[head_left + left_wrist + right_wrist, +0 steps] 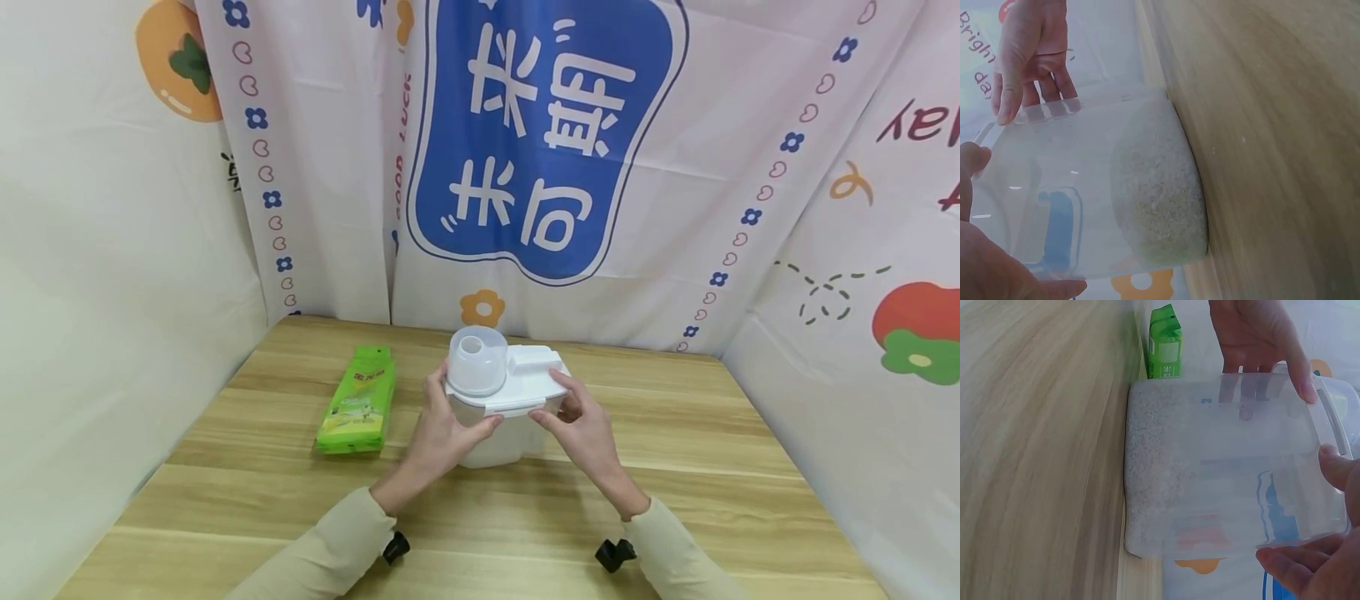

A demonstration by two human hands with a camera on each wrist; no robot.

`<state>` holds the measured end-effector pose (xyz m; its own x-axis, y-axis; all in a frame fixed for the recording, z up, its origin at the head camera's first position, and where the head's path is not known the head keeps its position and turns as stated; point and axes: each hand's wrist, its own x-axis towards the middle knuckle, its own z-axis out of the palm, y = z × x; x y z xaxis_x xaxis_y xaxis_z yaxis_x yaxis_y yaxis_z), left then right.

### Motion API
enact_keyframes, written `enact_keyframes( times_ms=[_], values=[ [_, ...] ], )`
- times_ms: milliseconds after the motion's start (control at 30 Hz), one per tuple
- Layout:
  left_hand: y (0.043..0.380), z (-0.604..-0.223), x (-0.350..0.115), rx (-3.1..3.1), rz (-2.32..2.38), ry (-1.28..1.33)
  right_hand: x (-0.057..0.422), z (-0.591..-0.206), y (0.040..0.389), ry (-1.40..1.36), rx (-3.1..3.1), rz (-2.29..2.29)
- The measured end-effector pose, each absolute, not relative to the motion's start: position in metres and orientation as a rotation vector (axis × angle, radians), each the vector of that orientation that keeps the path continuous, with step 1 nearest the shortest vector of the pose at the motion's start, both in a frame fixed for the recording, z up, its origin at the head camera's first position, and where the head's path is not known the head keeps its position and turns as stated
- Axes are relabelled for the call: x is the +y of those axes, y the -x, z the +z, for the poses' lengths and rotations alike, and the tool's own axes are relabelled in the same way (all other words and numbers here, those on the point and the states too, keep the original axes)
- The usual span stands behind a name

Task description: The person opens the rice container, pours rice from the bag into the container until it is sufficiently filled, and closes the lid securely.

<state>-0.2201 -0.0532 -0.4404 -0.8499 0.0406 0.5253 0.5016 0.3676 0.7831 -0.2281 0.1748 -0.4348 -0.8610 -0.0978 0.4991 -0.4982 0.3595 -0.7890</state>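
Observation:
A translucent plastic storage container (491, 452) stands upright on the wooden table. Pale rice-like grains (1163, 194) fill its lower part, as both wrist views show. Its white lid (534, 387) carries a raised handle and a clear dome-shaped cup (477, 371). My left hand (440, 427) grips the left side near the top, thumb along the front just below the lid's latch. On the opposite side my right hand (587, 427) holds the upper corner, with its thumb at the front latch and fingers at the lid's right edge.
A green packet (360, 404) lies on the table (247, 467) left of the container. Printed white curtains (337, 208) hang close behind the table and along both sides. Black wrist mounts show at both sleeves.

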Motion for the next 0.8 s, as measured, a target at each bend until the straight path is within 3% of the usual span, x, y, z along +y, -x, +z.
enact_keyframes(
  times_ms=[800],
  values=[
    [0.2196, -0.4359, -0.0446, -2.223, -1.514, 0.375, 0.1678, -0.4339, 0.2271, -0.467, -2.239, 1.463]
  ],
)
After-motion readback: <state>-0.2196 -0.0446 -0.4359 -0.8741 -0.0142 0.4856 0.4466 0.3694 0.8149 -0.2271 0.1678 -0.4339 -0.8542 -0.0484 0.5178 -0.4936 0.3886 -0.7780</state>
